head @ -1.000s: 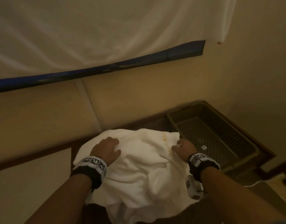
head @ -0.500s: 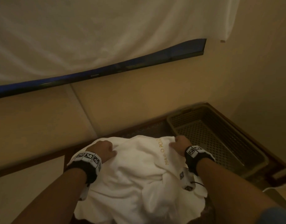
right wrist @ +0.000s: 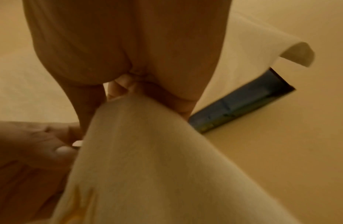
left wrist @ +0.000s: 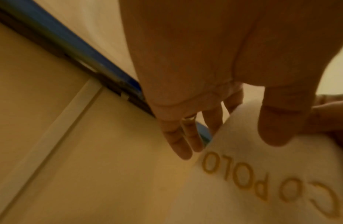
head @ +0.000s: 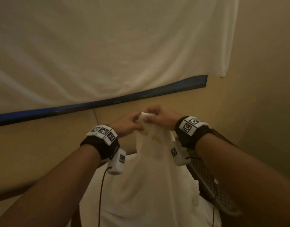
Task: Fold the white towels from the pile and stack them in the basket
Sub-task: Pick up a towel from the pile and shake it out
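A white towel [head: 150, 161] with gold lettering hangs from both my hands, raised in front of the wall. My left hand [head: 134, 122] pinches its top edge, thumb [left wrist: 278, 128] in front and fingers behind the towel [left wrist: 262, 181]. My right hand [head: 157, 116] pinches the same top edge right beside it, and the towel [right wrist: 157, 166] drapes down from its fingers [right wrist: 184, 106]. The towel's lower part merges with the white pile [head: 141, 207] below. The dark mesh basket [head: 211, 182] lies at the right, mostly hidden by my right forearm.
A white sheet [head: 108, 46] hangs on the wall above a long blue-edged dark bar [head: 108, 103]. Tan padded panels [head: 42, 145] run behind the pile. A black cable [head: 101, 185] dangles from my left wrist camera.
Both hands left the top of the pile, came together and rose, lifting one towel by its edge. The view tilted up, so the basket is now mostly covered.
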`<state>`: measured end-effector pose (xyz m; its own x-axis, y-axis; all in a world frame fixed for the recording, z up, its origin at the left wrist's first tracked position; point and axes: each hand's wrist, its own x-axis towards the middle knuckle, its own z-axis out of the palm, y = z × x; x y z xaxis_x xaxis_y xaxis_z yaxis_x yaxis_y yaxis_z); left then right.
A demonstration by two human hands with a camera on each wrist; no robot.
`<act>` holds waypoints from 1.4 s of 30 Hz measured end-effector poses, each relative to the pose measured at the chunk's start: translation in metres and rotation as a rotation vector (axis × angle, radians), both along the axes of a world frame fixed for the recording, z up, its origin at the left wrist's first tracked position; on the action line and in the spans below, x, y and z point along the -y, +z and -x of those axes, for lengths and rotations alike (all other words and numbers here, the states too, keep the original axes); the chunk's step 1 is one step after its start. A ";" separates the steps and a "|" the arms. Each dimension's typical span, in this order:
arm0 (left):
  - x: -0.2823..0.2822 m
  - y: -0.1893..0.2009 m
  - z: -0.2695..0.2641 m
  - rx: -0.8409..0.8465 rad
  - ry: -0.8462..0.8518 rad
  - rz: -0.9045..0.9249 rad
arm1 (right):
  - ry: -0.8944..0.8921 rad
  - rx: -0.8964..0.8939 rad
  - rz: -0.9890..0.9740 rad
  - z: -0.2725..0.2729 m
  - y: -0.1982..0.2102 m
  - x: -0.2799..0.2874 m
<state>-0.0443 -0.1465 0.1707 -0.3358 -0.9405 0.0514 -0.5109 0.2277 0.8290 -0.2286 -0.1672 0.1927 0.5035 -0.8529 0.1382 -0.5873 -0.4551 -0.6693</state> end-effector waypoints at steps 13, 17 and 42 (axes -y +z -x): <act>-0.162 0.137 -0.149 0.061 0.294 0.470 | -0.188 -0.060 0.043 -0.048 0.022 -0.095; -0.221 0.143 -0.211 0.217 0.420 0.546 | -0.244 -0.172 0.050 -0.068 0.010 -0.120; -0.302 0.098 -0.229 -0.211 0.586 0.531 | -0.134 -0.054 0.463 -0.204 0.082 -0.205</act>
<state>0.1843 0.1557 0.2688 0.2688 -0.7928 0.5469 -0.5146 0.3618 0.7774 -0.0241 0.0377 0.2749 0.4102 -0.7660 0.4949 -0.6896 -0.6157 -0.3813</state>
